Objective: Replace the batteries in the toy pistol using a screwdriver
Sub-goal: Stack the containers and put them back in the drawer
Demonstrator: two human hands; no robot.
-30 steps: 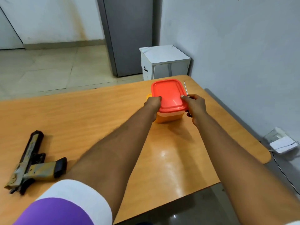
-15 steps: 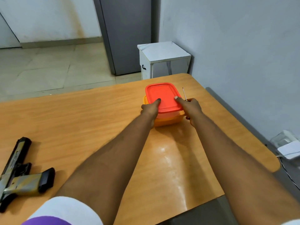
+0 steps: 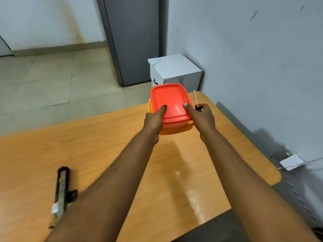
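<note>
Pistol (image 3: pixel 61 193) lies near on the surface (image 3: pixel 183 172), untouched. Farther off, 2 hands now have the box (image 3: pixel 172 116) lifted: left hand (image 3: pixel 154 119) grips its side, right hand (image 3: pixel 202 117) grips it while holding the screwdriver (image 3: pixel 196 102); batteries probably inside

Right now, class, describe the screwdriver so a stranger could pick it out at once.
Start at the orange wooden table, then find the orange plastic box with a red lid at its far edge. In the right hand beside it, the thin metal-shafted, black-handled screwdriver points upward.
</note>
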